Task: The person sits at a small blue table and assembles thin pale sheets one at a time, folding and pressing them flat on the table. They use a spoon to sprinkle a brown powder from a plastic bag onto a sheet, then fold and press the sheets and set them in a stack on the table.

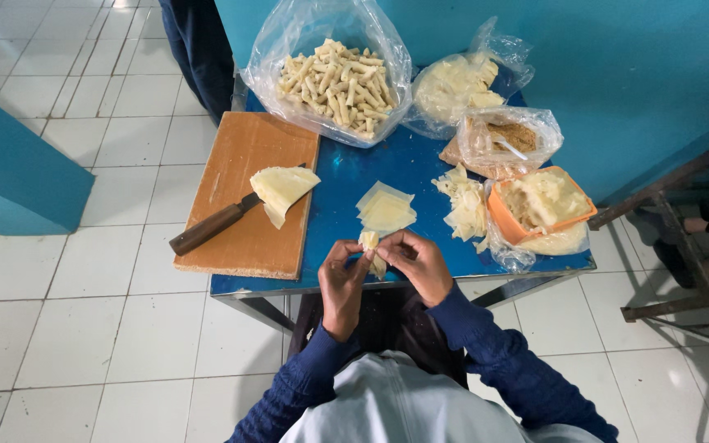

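— How many hands at work?
— Two: left hand [343,283] and right hand [420,264], pinching one small pastry piece [370,243] between them.
— Knives?
— One brown-handled knife [217,223], on one wooden board [248,193].
— Plastic bags?
— Three clear ones along the back: one bag of rolled sticks [336,75], too many to count, one bag of pale sheets [457,82], one bag of crumbs [509,138].
— Tubs?
— One orange tub [500,215].
— Wrapper heaps?
— Three: one stack of squares [385,209], one folded batch [282,190] on the board, one loose pile [463,201].
— Tables?
— One blue table [342,176].
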